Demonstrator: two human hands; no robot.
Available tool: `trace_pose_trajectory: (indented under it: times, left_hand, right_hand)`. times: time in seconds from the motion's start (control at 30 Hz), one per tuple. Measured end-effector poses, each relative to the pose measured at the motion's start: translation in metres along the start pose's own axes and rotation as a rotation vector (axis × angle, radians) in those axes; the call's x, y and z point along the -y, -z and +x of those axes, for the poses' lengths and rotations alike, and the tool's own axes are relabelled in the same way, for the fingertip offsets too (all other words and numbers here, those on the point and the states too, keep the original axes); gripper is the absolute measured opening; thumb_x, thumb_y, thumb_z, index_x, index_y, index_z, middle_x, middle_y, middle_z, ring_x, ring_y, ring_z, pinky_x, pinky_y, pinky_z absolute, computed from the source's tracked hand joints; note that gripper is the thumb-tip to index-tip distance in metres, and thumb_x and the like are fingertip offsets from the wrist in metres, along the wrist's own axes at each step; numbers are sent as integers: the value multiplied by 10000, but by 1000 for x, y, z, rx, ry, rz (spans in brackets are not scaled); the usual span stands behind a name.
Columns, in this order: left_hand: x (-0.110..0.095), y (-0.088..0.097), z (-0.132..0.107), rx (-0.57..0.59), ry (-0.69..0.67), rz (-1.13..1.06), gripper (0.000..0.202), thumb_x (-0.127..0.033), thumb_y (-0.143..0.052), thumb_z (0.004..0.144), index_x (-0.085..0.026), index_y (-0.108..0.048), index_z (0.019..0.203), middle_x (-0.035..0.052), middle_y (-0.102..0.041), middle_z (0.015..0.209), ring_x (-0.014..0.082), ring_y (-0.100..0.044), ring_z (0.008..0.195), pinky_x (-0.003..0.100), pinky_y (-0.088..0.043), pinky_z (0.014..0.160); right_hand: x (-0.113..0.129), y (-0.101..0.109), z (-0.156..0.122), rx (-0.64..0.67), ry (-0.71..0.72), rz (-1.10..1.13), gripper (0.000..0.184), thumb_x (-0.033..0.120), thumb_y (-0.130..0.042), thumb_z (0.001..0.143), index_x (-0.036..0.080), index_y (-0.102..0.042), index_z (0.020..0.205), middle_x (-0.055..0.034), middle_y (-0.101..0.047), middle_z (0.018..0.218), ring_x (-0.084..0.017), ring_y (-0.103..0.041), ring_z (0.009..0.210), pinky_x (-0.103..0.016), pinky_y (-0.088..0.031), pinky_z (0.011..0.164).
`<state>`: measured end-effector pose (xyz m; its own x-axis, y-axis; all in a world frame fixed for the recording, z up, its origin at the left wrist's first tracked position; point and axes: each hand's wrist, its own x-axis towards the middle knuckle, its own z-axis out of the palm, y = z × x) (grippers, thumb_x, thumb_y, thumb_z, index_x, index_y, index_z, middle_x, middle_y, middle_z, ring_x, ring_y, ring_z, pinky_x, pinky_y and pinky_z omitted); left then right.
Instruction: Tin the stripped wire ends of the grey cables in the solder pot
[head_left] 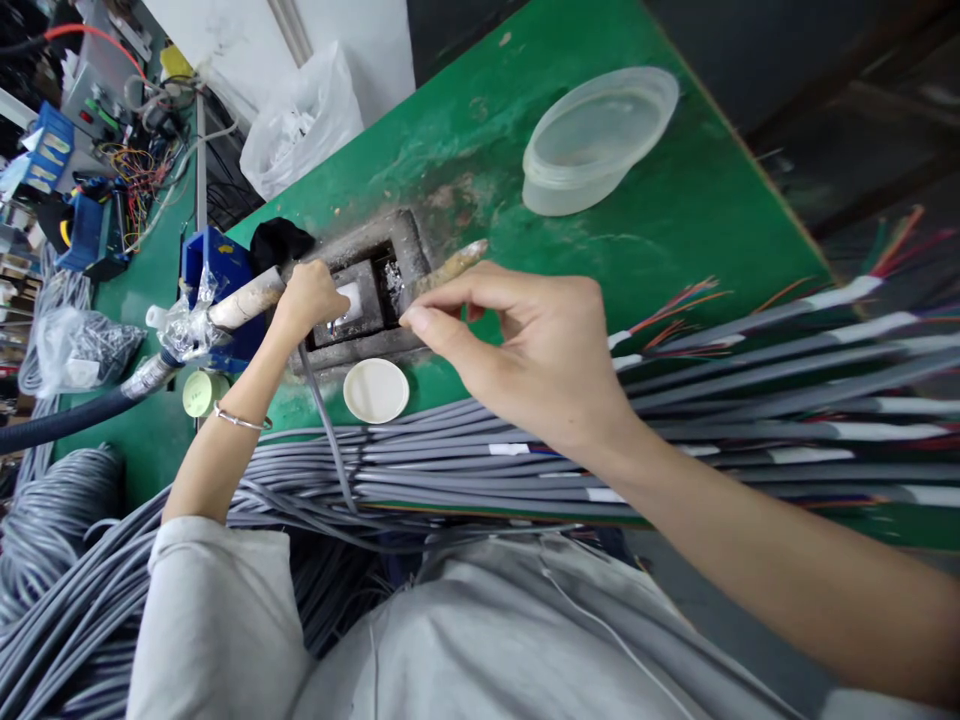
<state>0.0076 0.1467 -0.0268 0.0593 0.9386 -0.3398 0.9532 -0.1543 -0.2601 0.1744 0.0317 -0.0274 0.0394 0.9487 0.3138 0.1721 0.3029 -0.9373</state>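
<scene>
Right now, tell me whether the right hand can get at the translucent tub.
Likely yes: between the right hand and the translucent tub, only green tabletop shows, with nothing visibly blocking.

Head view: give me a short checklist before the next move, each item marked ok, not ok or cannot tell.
1. Left hand positioned at the grimy tray: ok.
2. Left hand gripping the single grey cable: cannot tell; the hand and wrist hide the contact.
3. Right hand holding something in its pinch: cannot tell.
4. Brown stick fully visible: not ok; the right hand partly hides it.
5. Clear tub apart from both hands: ok.
</scene>
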Motion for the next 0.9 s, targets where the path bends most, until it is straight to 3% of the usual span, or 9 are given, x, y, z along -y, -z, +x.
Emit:
trace_pose_trajectory:
  times: [0.13, 0.23, 0.33, 0.47, 0.57, 0.9]
  left_hand:
    - [3, 13, -16, -75, 3, -96, 297, -84, -546, 629, 14, -702, 861, 194, -683, 817, 311, -608, 861, 318, -428, 738]
    - [8, 26, -47, -243, -16, -308, 146, -133, -583, 658, -60, -709, 667, 109, -644, 619, 228, -602, 693, 282, -415, 640]
    - [13, 28, -84, -327, -49, -609, 167, -204, -600, 691, -108, -675, 576, 51, -604, 535, 146, -534, 532, 247, -363, 509]
    - [14, 17, -122, -326, -34, -1047, 209, -316, -632, 706, -132, -674, 615, -11, -492, 433, 75, -373, 385, 218, -237, 381]
    - [10, 10, -142, -312, -17, -1251, 233, -344, -653, 705, -133, -666, 607, -27, -446, 388, 60, -341, 348, 209, -230, 355]
    - [-5, 5, -197, -364, -30, -1477, 228, -326, -701, 686, -120, -654, 601, -21, -523, 427, 61, -458, 355, 175, -346, 367]
  right_hand:
    - [0, 0, 1, -20, 8, 15, 144, 217, -570, 786, 226, -661, 674, -8, -660, 653, -171, -615, 692, -292, -476, 634]
    - [0, 0, 1, -36, 26, 15, 138, 201, -575, 776, 221, -651, 662, -6, -648, 632, -156, -593, 645, -282, -467, 615]
    - [0, -2, 2, -42, 46, 25, 132, 194, -580, 768, 212, -646, 655, -5, -640, 614, -142, -566, 604, -272, -459, 599]
    - [-1, -6, 1, -39, 52, 43, 127, 203, -582, 759, 215, -645, 649, -7, -640, 611, -149, -568, 601, -276, -458, 593]
    - [-2, -9, -1, -41, 69, 53, 132, 198, -579, 751, 211, -645, 636, -11, -637, 604, -145, -563, 583, -273, -456, 584]
    - [-4, -13, -3, 10, 64, 58, 140, 239, -582, 734, 190, -685, 652, -20, -683, 628, -147, -582, 584, -258, -425, 550]
